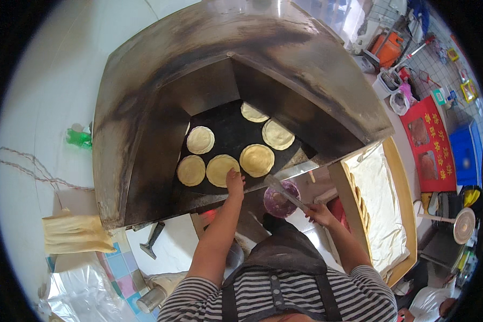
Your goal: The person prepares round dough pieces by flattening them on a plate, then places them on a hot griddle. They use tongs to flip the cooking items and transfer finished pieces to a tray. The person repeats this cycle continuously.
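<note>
Several round flatbreads with crimped edges lie on a dark griddle plate (221,116) inside a metal oven hood. My left hand (235,183) reaches over the front edge, its fingers at the right side of a flatbread (219,170); whether they grip it I cannot tell. Another flatbread (256,160) lies just to the right. My right hand (320,214) is closed around the handle of a flat metal scraper (287,194). The scraper's blade points up and left, by the oven's front edge. Below the scraper is a purple-stained bowl (279,207).
The sooty hood (145,92) surrounds the plate on its sides and back. To the right stands a wooden tray (411,237) with a white cloth and twisted dough strips. A black-handled scraper (153,240) lies at lower left. Another person (430,304) is at the lower right.
</note>
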Motion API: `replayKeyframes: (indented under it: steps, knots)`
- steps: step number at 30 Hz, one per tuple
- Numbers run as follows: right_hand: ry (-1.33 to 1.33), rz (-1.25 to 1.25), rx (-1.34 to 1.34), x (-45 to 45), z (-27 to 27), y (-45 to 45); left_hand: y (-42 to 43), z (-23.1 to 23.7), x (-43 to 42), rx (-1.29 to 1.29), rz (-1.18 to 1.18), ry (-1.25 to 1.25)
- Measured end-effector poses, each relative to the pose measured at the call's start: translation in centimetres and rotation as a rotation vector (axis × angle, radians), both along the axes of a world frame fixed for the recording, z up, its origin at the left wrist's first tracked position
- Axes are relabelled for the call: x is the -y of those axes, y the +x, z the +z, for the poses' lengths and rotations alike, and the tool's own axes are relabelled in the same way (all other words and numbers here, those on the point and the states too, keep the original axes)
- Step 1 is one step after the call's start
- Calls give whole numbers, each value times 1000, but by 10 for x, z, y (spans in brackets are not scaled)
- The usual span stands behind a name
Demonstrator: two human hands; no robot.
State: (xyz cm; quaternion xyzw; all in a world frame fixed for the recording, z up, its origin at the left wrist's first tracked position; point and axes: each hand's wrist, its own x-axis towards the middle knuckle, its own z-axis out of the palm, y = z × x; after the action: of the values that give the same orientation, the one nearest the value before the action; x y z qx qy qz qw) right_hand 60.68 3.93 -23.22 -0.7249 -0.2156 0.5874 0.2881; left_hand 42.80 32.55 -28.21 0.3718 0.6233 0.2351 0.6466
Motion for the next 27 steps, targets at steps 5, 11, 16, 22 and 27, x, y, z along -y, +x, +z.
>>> replayKeyframes:
  steps: [5,11,16,22,27]
  knots:
    - [74,-224,81,-14,-11,3,-7,1,-11,-131,-284,-104]
    - [7,-214,101,-26,-2,-3,-7,7,-24,-44,-279,-179]
    - [93,-95,218,-30,24,-8,-65,43,-2,-85,-392,110]
    - [555,538,504,-130,66,-102,-221,131,81,-414,-342,724]
    - [976,910,238,-185,65,-277,-346,207,220,-719,94,600]
